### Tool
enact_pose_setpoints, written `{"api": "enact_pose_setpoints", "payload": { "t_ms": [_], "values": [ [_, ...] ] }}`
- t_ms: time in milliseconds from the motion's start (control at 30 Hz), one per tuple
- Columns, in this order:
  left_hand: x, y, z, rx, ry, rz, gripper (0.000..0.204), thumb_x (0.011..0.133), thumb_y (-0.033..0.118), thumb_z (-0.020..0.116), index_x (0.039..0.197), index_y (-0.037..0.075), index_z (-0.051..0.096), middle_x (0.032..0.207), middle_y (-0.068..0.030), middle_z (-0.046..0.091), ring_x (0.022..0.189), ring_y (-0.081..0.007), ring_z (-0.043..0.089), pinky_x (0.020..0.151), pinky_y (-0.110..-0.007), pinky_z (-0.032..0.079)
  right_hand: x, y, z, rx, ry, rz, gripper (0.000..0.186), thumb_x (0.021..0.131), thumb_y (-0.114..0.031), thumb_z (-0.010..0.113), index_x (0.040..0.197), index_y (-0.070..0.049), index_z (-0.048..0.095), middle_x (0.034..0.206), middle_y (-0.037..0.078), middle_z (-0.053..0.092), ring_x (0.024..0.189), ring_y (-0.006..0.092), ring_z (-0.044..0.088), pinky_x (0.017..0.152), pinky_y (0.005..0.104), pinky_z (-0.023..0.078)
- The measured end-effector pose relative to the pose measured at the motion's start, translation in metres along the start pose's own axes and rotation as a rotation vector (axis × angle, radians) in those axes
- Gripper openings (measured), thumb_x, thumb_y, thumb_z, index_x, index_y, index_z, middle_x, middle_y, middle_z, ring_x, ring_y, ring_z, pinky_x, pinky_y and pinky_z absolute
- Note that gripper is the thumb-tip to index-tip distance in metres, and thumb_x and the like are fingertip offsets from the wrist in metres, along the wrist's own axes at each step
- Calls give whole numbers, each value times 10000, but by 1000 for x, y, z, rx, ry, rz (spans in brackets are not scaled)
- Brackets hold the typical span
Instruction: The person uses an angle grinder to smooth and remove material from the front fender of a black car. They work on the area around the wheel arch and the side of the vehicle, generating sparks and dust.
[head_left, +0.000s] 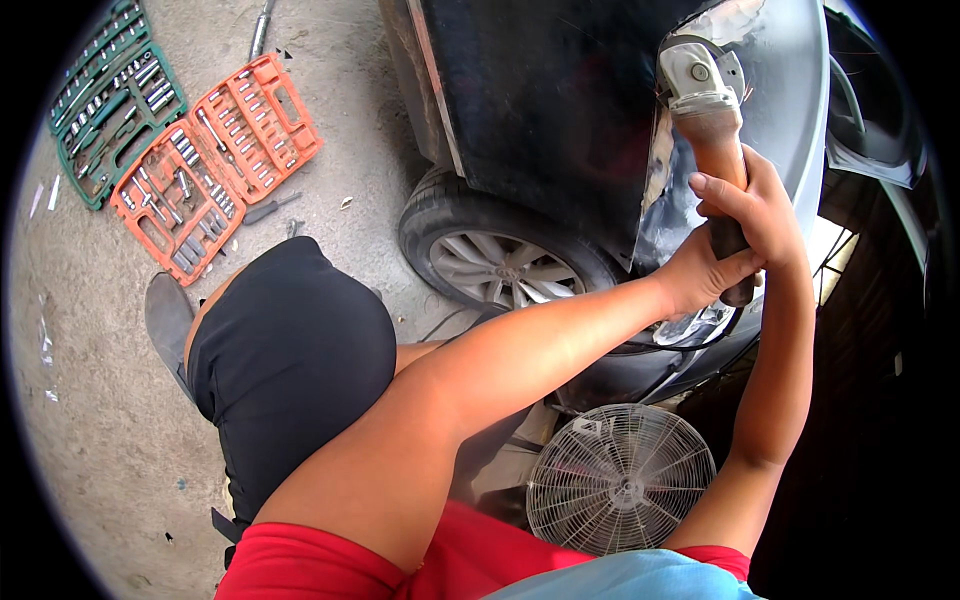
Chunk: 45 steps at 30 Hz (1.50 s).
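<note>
Concrete floor (110, 400) — orange toolcase (303, 138), fan (627, 492) near car (550, 110)

Bare, grey-brown concrete floor (110, 430) spreads from seven to eleven o'clock, evenly lit, with pale scraps (46, 345) near nine. Open green (172, 85) and orange tool cases (305, 138) lie touching or nearly so at ten. A round wire-caged fan (622, 478) stands at five; deep shadow fills three to four.

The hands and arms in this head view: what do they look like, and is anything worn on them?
Short red sleeves leave the arms bare. The left hand and right hand are ungloved; no watch or bracelet shows.
</note>
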<state>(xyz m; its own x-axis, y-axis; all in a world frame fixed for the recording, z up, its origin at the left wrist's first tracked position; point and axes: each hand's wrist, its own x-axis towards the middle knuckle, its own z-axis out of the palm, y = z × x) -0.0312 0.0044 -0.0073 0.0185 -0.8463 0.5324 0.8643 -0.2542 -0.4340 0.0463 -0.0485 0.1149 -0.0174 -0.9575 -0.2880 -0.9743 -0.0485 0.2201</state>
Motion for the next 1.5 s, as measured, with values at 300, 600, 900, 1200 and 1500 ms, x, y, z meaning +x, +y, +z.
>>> {"api": "enact_pose_setpoints", "payload": {
  "t_ms": [300, 600, 900, 1200, 1500],
  "values": [
    [0, -7, 0, 40, -29, -34, 645, 905, 623, 856, 1137, 63, 635, 893, -9, 694, 738, -118, 668, 624, -280, 517, -11, 10, -2, 52, 26, 20, 581, 902, -395, 858, 1206, 35, 614, 952, 66, 665, 832, 146, 676, 794, 300, 574],
    [0, -13, -1, 14, 22, -15, 640, 905, 582, 875, 1180, 62, 621, 895, -5, 683, 709, -108, 651, 612, -282, 514, -10, 14, 3, 100, 18, 37, 613, 856, -402, 876, 1190, 53, 638, 961, 76, 674, 838, 145, 663, 793, 315, 569],
    [3, -4, -5, 64, 16, -7, 621, 930, 574, 861, 1185, 60, 625, 902, 3, 677, 749, -101, 648, 643, -276, 513, -4, 11, -1, 60, 22, 2, 570, 861, -408, 874, 1124, 38, 635, 906, 64, 669, 822, 146, 663, 783, 319, 562],
    [4, -11, 0, 76, 54, 85, 581, 946, 548, 852, 1142, 47, 634, 893, -14, 694, 763, -119, 674, 649, -302, 527, -7, 21, -4, 107, 10, 2, 582, 896, -404, 858, 1200, 29, 615, 962, 61, 663, 840, 147, 674, 810, 308, 578],
    [0, -14, 0, 172, 41, -5, 606, 954, 540, 850, 1220, 41, 630, 1011, -19, 709, 926, -121, 685, 772, -301, 554, -12, 29, -4, 189, 14, 12, 554, 892, -390, 872, 1169, 25, 631, 955, 55, 665, 839, 148, 677, 809, 313, 567]
  ]
}}
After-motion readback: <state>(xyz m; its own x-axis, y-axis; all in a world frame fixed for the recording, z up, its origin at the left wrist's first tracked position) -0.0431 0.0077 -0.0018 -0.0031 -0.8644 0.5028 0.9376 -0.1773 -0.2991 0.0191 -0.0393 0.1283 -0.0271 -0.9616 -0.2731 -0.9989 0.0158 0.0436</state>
